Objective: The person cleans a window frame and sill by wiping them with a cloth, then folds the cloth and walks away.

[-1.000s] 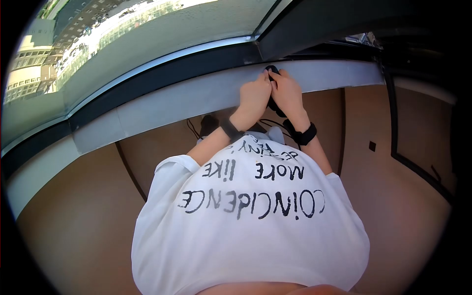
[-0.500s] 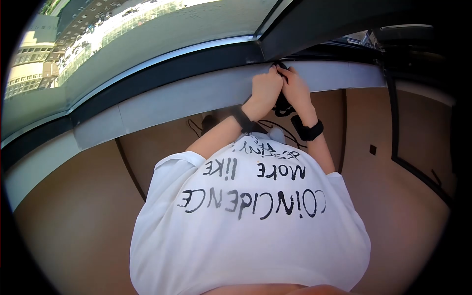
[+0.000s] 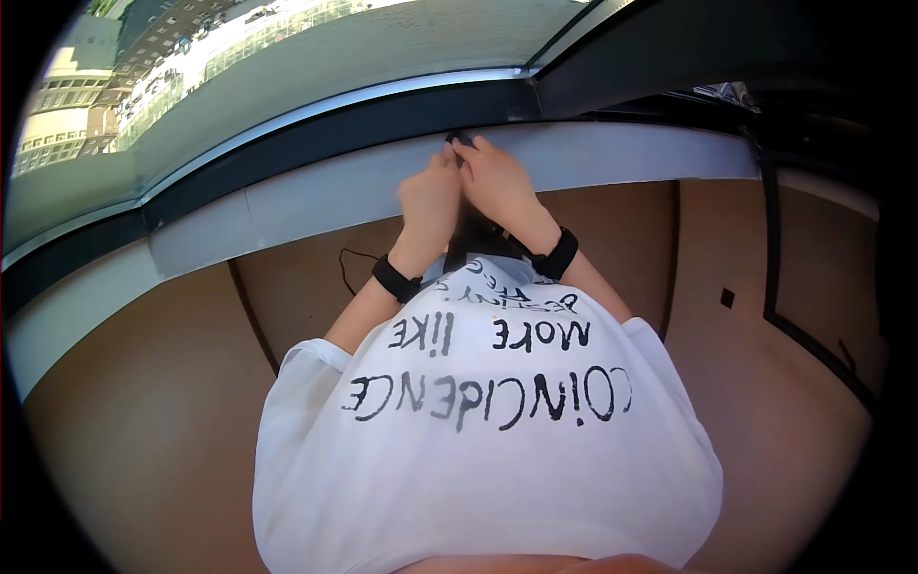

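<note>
My left hand (image 3: 429, 199) and my right hand (image 3: 497, 184) are together over the light windowsill (image 3: 335, 182). Their fingers are closed around the top of a black item (image 3: 461, 140), which looks soft but whose kind I cannot make out. A dark part (image 3: 473, 230) hangs between my wrists, below the sill's edge; whether it belongs to the same item is unclear. Both wrists wear black bands. My palms and most of what they grip are hidden.
Beyond the sill runs a dark window frame (image 3: 335, 115), with buildings visible through the glass. A dark panel (image 3: 688, 57) stands at the upper right. A thin cable (image 3: 346, 263) loops below the sill, against the brown wall panels (image 3: 296, 306).
Both hands have slid left along the sill, carrying the black item with them. The loops of dark cord seen under my hands before are now mostly out of sight.
</note>
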The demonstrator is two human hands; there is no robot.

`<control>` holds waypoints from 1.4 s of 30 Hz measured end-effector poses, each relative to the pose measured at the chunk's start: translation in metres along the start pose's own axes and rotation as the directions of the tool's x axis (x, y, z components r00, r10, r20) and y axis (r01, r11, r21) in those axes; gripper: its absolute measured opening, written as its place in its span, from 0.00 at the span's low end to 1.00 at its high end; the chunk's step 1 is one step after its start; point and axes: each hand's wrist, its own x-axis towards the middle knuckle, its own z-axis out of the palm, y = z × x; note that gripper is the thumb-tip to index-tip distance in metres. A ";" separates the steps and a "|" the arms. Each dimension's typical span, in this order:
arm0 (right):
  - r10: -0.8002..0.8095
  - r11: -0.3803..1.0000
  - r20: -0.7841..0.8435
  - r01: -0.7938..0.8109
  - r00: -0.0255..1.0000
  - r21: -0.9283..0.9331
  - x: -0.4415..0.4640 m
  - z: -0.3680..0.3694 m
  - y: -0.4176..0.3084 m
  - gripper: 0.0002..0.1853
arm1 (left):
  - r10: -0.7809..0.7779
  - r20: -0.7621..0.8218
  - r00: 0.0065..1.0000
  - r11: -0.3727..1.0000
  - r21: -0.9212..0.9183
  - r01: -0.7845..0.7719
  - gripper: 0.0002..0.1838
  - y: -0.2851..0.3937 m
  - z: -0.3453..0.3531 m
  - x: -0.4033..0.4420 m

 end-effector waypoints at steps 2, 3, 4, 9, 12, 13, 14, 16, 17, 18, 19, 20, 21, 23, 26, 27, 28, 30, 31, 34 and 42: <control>0.040 0.999 -0.039 -0.039 0.998 0.007 -0.004 -0.011 0.013 0.16 | 0.032 -0.002 0.999 0.999 -0.029 -0.033 0.18 0.014 0.008 0.011; 0.058 0.998 -0.078 -0.058 0.995 0.000 -0.006 -0.016 0.026 0.15 | 0.059 0.017 0.998 0.996 -0.073 -0.057 0.16 0.024 0.013 0.020; 0.076 0.997 -0.118 -0.077 0.990 -0.006 -0.008 -0.021 0.039 0.15 | 0.085 0.036 0.996 0.990 -0.116 -0.081 0.14 0.035 0.018 0.029; 0.124 0.992 -0.103 -0.126 0.987 -0.012 -0.008 -0.031 0.059 0.16 | 0.118 -0.045 0.992 0.971 -0.206 -0.125 0.12 0.054 0.028 0.038; 0.058 0.997 -0.060 -0.060 0.997 -0.043 -0.004 -0.024 0.037 0.16 | 0.024 0.074 0.997 0.972 -0.234 -0.006 0.12 0.031 0.015 0.026; 0.029 0.999 -0.040 -0.031 0.999 -0.043 -0.002 -0.016 0.026 0.16 | -0.013 0.145 0.989 0.975 -0.216 0.044 0.14 0.019 0.011 0.019; -0.017 1.000 -0.045 0.016 0.999 -0.020 0.001 -0.005 0.017 0.15 | -0.047 0.067 0.997 0.984 -0.169 0.058 0.17 0.007 0.014 0.007; -0.074 0.995 0.002 0.074 0.997 -0.073 0.006 0.009 -0.011 0.15 | -0.090 0.070 0.994 0.986 -0.135 0.099 0.21 -0.019 -0.005 -0.012; -0.102 0.985 0.029 0.105 0.994 -0.140 0.006 0.013 -0.026 0.16 | -0.112 0.070 0.991 0.986 -0.119 0.119 0.22 -0.030 -0.013 -0.022; -0.115 0.973 0.029 0.118 0.993 -0.199 0.005 0.021 -0.037 0.14 | -0.144 0.069 0.987 0.980 -0.130 0.152 0.26 -0.037 -0.017 -0.031; -0.133 0.956 0.027 0.135 0.991 -0.259 0.006 0.030 -0.046 0.12 | -0.144 0.048 0.988 0.979 -0.139 0.149 0.26 -0.042 -0.017 -0.035; -0.155 0.936 0.027 0.156 0.988 -0.316 0.007 0.036 -0.055 0.10 | -0.148 0.027 0.989 0.978 -0.145 0.150 0.27 -0.045 -0.016 -0.040; -0.158 0.928 0.029 0.159 0.987 -0.337 0.008 0.039 -0.061 0.10 | -0.156 0.010 0.988 0.976 -0.151 0.156 0.27 -0.048 -0.014 -0.047; -0.155 0.914 0.046 0.161 0.987 -0.373 0.007 0.035 -0.067 0.10 | -0.190 -0.046 0.981 0.962 -0.211 0.176 0.25 -0.049 -0.006 -0.047; -0.173 0.917 0.026 0.171 0.985 -0.360 0.003 0.033 -0.061 0.11 | -0.210 -0.077 0.975 0.930 -0.324 0.175 0.23 -0.049 0.001 -0.050; -0.189 0.914 -0.004 0.174 0.982 -0.367 0.003 0.034 -0.062 0.12 | -0.205 -0.075 0.976 0.932 -0.319 0.171 0.22 -0.052 -0.001 -0.049; -0.163 0.901 0.012 0.154 0.987 -0.406 0.002 0.035 -0.064 0.13 | -0.197 -0.076 0.977 0.936 -0.312 0.164 0.21 -0.054 -0.001 -0.049; -0.113 0.869 0.031 0.114 0.993 -0.482 0.001 0.040 -0.070 0.15 | -0.189 -0.082 0.979 0.935 -0.318 0.154 0.20 -0.060 -0.001 -0.054; -0.115 0.856 0.011 0.105 0.993 -0.506 0.000 0.045 -0.074 0.16 | -0.181 -0.088 0.979 0.937 -0.318 0.145 0.19 -0.064 -0.001 -0.057; -0.111 0.827 -0.029 0.076 0.993 -0.556 -0.004 0.056 -0.082 0.18 | -0.175 -0.109 0.978 0.919 -0.374 0.123 0.18 -0.076 0.000 -0.066; -0.163 0.851 -0.129 0.074 0.978 -0.519 -0.008 0.077 -0.073 0.20 | -0.130 -0.121 0.984 0.914 -0.399 0.071 0.18 -0.086 0.010 -0.073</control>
